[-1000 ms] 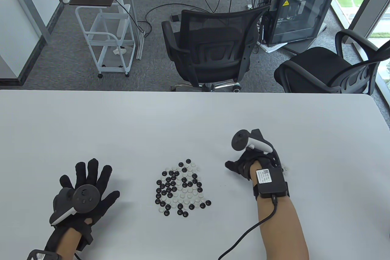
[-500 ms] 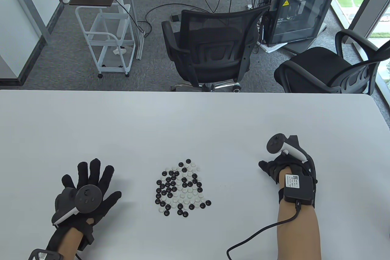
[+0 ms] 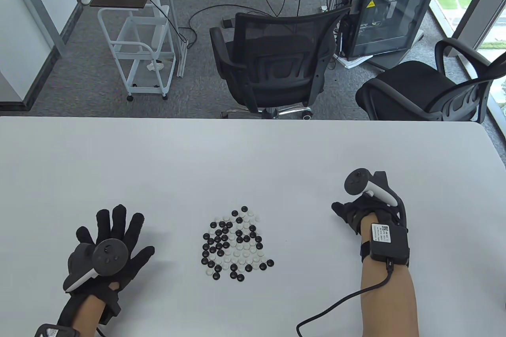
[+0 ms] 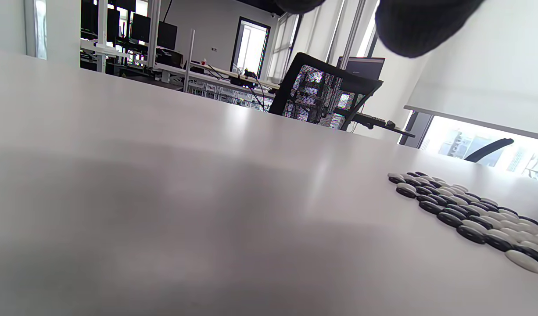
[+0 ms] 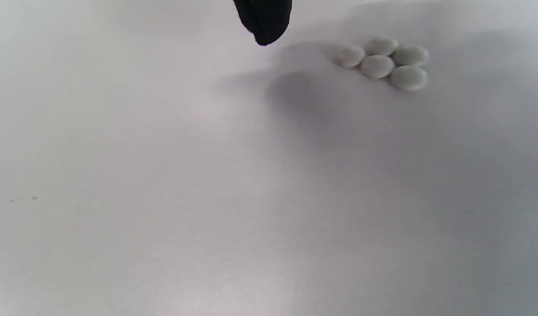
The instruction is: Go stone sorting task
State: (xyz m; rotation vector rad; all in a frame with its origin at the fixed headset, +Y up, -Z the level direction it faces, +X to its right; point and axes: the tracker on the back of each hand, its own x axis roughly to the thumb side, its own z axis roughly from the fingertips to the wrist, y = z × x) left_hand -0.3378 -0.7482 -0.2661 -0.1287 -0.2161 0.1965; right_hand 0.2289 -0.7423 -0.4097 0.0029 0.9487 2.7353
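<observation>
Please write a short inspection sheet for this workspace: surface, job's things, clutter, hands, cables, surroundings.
Surface: white table, bare around the stones.
Job's things: mixed pile of black and white stones at centre; five white stones set apart under the right hand.
Clutter: nothing seen.
Hands: left hand flat, fingers spread; right hand, fingers mostly hidden, grip unclear.
Cables: black cable from the right wrist.
Surroundings: office chairs, white cart, floor cables.
</observation>
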